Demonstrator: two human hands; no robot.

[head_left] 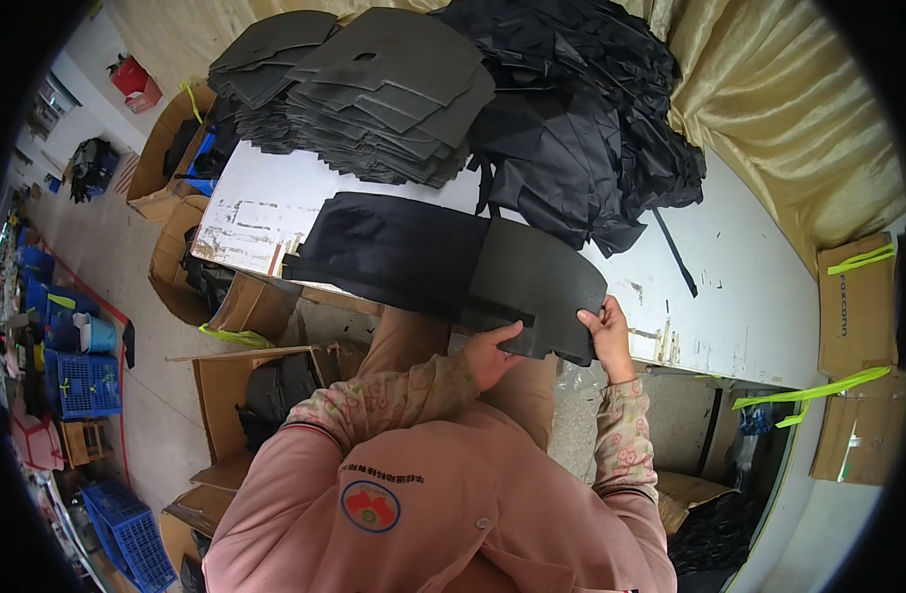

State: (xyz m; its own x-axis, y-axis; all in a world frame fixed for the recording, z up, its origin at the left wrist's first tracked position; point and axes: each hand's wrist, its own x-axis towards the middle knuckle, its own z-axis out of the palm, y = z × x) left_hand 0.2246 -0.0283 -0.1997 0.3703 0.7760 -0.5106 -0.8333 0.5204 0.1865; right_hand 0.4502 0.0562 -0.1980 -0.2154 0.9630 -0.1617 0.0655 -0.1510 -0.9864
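Dark grey, curved-edged foam-like panel [547, 272] held by left hand [492, 357] and right hand [611, 338]

The panel's right end is clamped by the right hand, its thumb laid on the upper face. The near edge is gripped by the left hand, its thumb also pressed on top. The panel is held slanting between and just beyond the hands, over the near edge of a white, scuffed worktop [749, 306]. To the left of the left hand, the panel is met by a long piece of black fabric [388, 247]; whether it is slipped inside or only overlapped cannot be told.

Farther beyond the left hand, dark grey, rounded flat sheets [388, 109] are piled in uneven layers. Beyond the right hand, a crumpled heap of glossy black fabric [581, 138] is seen, with a thin black strap [676, 255] stretched out to its right. Well left of the left hand, an open brown cardboard box [218, 405] is placed below the worktop's level.
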